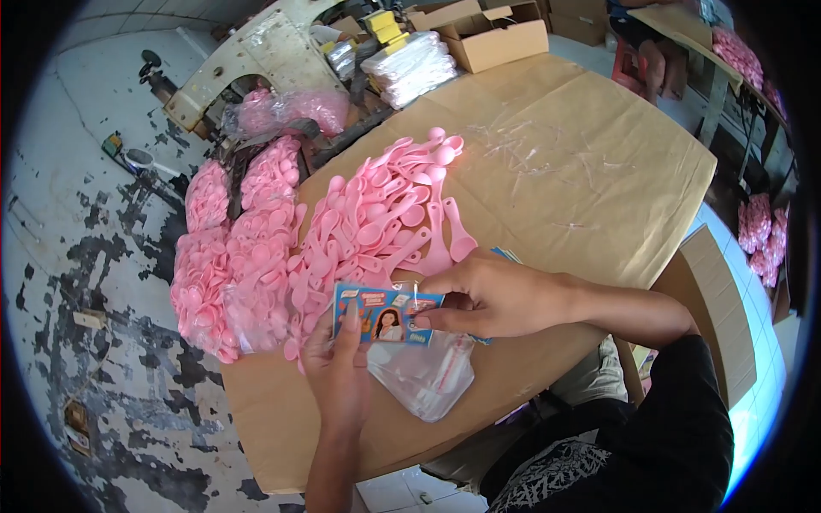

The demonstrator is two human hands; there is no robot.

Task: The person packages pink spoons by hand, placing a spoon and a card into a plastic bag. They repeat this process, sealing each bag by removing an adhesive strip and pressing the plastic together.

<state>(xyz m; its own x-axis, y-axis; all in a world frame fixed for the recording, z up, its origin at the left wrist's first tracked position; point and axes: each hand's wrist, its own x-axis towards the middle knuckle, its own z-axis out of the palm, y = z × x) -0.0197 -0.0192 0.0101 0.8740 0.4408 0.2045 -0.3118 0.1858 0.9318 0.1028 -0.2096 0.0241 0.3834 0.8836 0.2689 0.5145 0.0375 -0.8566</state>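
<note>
Closely held, a blue printed card (386, 318) sits just in front of a loose pile of pink spoons (368, 214), on the wearer's side. The left hand (338, 363) is closed on the card's left end, thumb flat on its printed front. The right hand (505, 301) has its thumb across the card's right end and its fingers bent close; whether these pinch the card or only touch it, I cannot tell. Below the card, farther from the pile, lies a clear plastic bag (428, 385). More blue cards (506, 255) peek out beyond the right hand, to the right of the pile's near end. Left of the pile, clear bags packed with pink spoons (235, 265) are heaped together. Right of it, thin clear scraps (547, 154) are scattered over the brown-covered table (599, 205). Beyond the pile are a stack of clear packets (415, 68), an open cardboard box (496, 38) and a worn metal frame (256, 51). Far to its right, another person (654, 64) is partly visible.
</note>
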